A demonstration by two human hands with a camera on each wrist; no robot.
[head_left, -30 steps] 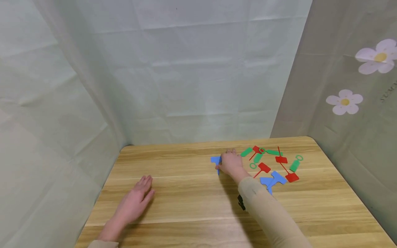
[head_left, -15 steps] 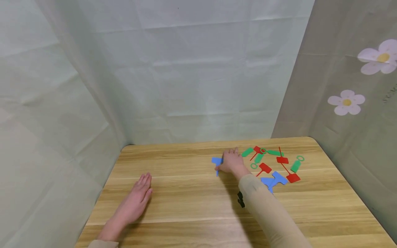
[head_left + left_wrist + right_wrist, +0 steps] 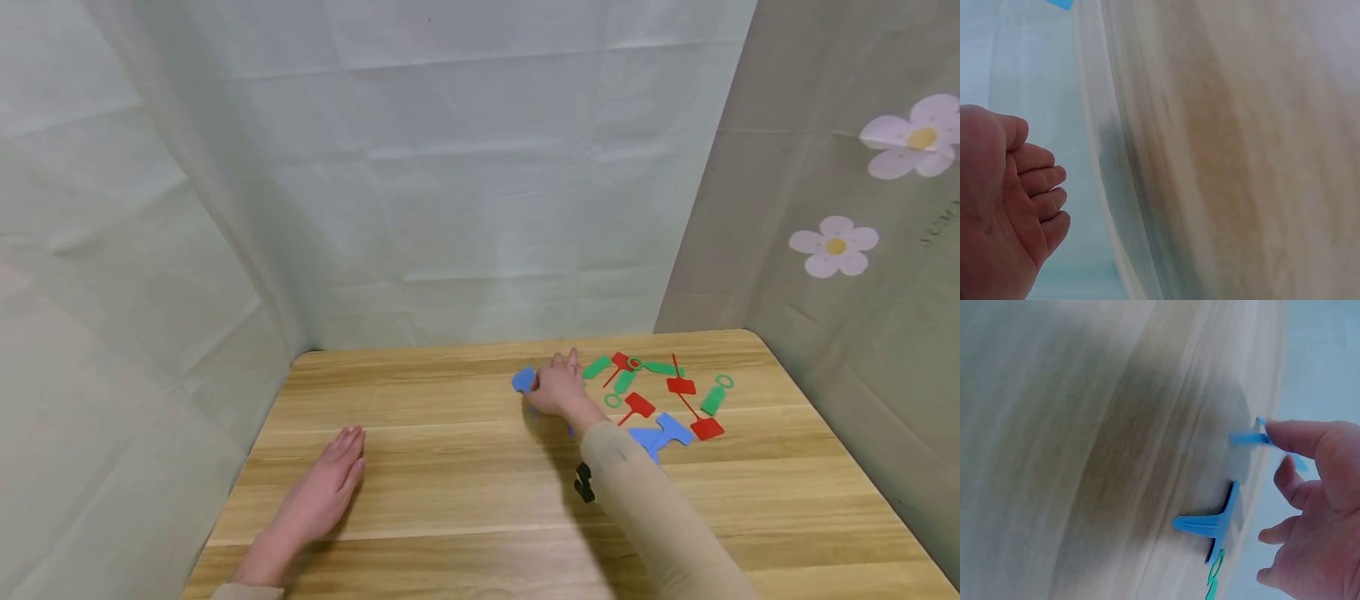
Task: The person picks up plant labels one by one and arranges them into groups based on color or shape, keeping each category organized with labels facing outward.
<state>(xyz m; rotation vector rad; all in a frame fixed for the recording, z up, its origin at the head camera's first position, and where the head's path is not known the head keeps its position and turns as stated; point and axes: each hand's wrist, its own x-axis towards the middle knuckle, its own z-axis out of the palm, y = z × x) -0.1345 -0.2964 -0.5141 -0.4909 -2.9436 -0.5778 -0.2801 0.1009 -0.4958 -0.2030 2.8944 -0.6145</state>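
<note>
Right hand [image 3: 557,390] pinches a blue plant tag [image 3: 523,379] left of the tag pile [image 3: 660,396], apparently lifting it; left hand [image 3: 324,487] rests flat, fingers straight, on the table [image 3: 450,500].

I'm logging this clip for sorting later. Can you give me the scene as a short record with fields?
Surface: wooden table
Right hand: pinches a blue tag, lifted at its edge
Left hand: flat on the table, fingers straight, holding nothing
Pile to the right: red tags, green tags, blue tags
Surround: pale cloth backdrop
</note>
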